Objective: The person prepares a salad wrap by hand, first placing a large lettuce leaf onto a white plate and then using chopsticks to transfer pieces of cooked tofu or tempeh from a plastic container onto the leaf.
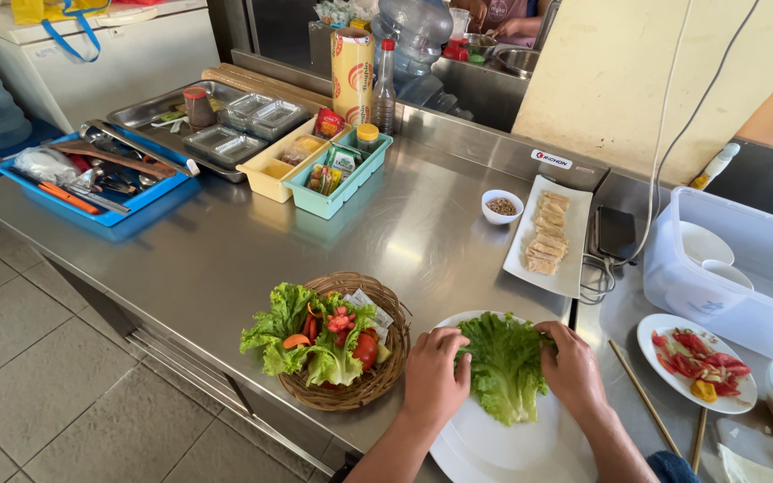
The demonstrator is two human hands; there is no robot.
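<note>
From the head camera, the left hand (pixel 434 371) and the right hand (pixel 573 367) both press their fingers down on a big green lettuce leaf (pixel 505 365). The leaf lies flat on a round white plate (pixel 485 443) at the near edge of the shiny steel table (pixel 225 250). A brown woven basket of salad (pixel 344 344) sits just beside the plate.

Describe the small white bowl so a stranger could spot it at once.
On the steel counter, find the long white tray of pale rolls near the back edge. The bowl sits just left of its far end: small, round, holding brown crumbs, unlike the empty bowls in the plastic tub.
</note>
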